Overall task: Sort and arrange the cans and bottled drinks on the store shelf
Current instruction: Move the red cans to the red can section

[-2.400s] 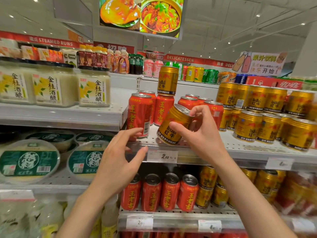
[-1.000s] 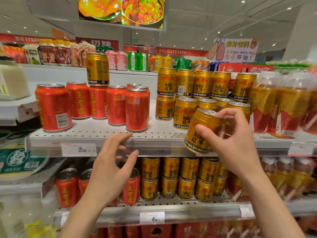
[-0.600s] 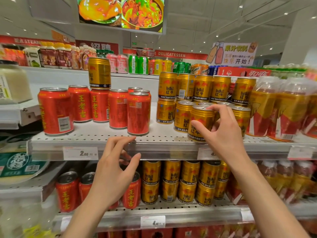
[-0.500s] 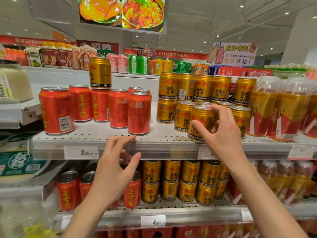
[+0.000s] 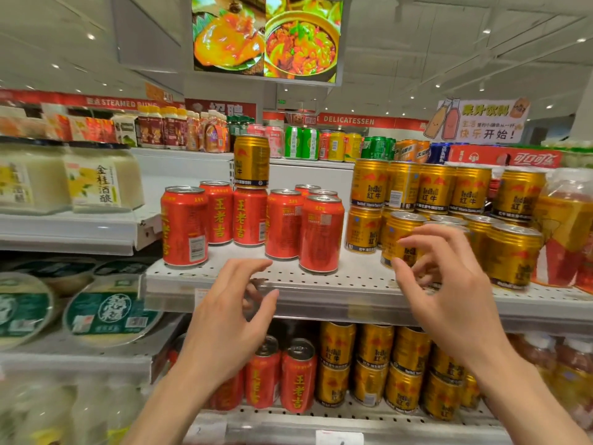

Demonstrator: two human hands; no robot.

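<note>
On the perforated shelf (image 5: 353, 277), gold cans (image 5: 398, 242) stand; both hands' grips apart.

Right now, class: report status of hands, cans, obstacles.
Both hands, left and right, open. One gold can stacked on red cans. Nothing blocking it.

Two bare forearms are seen, with no sleeves in view. Both hands, the left hand (image 5: 224, 319) and the right hand (image 5: 449, 300), are ungloved; the fingernails are kept short.
</note>
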